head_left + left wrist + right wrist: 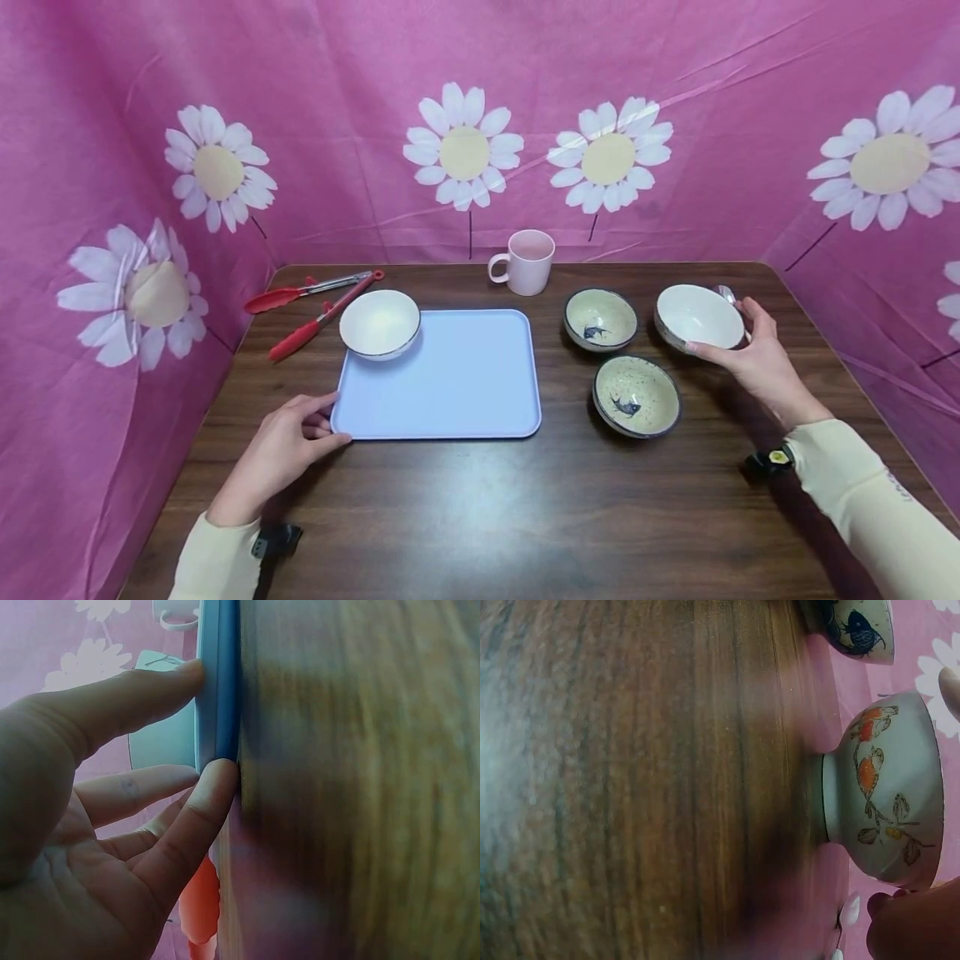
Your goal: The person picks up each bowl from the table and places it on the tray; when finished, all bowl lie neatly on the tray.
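My left hand [288, 442] holds the near left corner of a light blue tray [457, 383], thumb at the front edge and fingers along the left side. In the left wrist view, fingertips touch the tray's rim [217, 690]. A white bowl [380, 323] sits on the tray's far left corner. On the right, my right hand [765, 367] grips another white bowl [699, 317] across its rim, thumb on the near side and fingers on the right. Orange and brown branch decoration covers this bowl's outside [889, 795]. Whether its foot touches the table cannot be told.
Two speckled bowls with fish drawings, a far one [601, 319] and a nearer one [637, 396], stand between tray and right hand. A pink mug [527, 262] stands at the back. Red-tipped tongs [326, 312] lie behind the tray's left. A spoon [725, 293] lies behind the gripped bowl.
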The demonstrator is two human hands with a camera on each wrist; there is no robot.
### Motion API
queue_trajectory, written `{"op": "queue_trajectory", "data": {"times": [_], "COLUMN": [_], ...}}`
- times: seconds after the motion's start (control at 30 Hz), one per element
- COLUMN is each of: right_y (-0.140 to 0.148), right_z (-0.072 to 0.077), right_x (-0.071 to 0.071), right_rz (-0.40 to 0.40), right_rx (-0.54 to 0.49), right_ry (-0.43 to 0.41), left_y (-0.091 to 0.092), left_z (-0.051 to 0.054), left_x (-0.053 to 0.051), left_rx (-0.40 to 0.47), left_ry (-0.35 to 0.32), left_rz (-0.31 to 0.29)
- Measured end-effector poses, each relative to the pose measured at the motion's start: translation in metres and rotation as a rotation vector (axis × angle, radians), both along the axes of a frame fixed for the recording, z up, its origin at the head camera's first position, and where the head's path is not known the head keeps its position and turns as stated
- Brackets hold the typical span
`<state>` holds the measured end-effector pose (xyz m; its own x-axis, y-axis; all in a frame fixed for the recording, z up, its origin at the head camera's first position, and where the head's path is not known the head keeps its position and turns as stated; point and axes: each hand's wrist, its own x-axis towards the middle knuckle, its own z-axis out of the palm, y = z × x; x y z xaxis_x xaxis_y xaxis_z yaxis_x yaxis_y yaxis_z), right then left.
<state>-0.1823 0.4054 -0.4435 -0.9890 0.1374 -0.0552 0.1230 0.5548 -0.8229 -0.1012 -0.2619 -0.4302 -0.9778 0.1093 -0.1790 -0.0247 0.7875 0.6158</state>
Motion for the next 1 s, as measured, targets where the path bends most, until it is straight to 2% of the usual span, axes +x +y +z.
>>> {"op": "queue_trajectory", "data": {"times": [0.37,0.73,1.0], "right_y": [0.0,-0.001,-0.001], "right_z": [-0.008,-0.015,-0.017], "right_x": [-0.001,-0.003,-0.003], "right_rz": [-0.016,-0.025,-0.065], "right_rx": [0.077,0.007,0.01], "right_ry": [-0.031,-0.018,-0.034], "left_y": [0.002,0.002,0.001], "left_z": [0.0,-0.001,-0.001], "left_x": [0.001,0.001,0.002], "left_rx": [-0.005,-0.006,-0.003], "left_ry": [0.027,0.031,0.048], "left_rz": [0.002,0.004,0.001]}}
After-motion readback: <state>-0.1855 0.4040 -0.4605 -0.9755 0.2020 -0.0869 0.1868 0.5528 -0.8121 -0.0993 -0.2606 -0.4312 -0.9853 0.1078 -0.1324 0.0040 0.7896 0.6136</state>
